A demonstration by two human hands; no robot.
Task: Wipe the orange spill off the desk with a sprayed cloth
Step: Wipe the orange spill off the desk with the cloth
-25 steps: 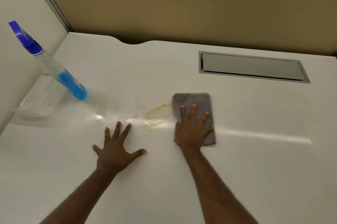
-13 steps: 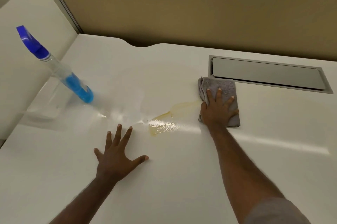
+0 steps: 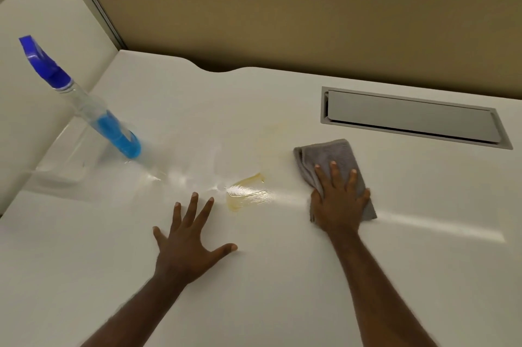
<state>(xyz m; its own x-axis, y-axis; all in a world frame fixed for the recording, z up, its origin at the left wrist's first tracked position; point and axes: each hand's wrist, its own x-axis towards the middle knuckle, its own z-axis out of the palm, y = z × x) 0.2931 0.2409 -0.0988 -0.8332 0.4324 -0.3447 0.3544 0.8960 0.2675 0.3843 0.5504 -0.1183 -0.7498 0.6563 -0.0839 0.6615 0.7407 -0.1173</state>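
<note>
Cloth (image 3: 330,154) slid nearer, long axis near-far; right hand (image 3: 337,199) flat atop; spill (image 3: 248,191) remains.

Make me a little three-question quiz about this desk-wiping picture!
1. True or false: the grey cloth lies right on top of the orange spill.
2. Which hand presses on the cloth? A) left hand B) right hand
3. Fill in: the liquid in the spray bottle is ____.

Key: 1. False, the cloth is beside the spill, on its right. 2. B; the left hand lies flat on the bare desk. 3. Blue.
</note>
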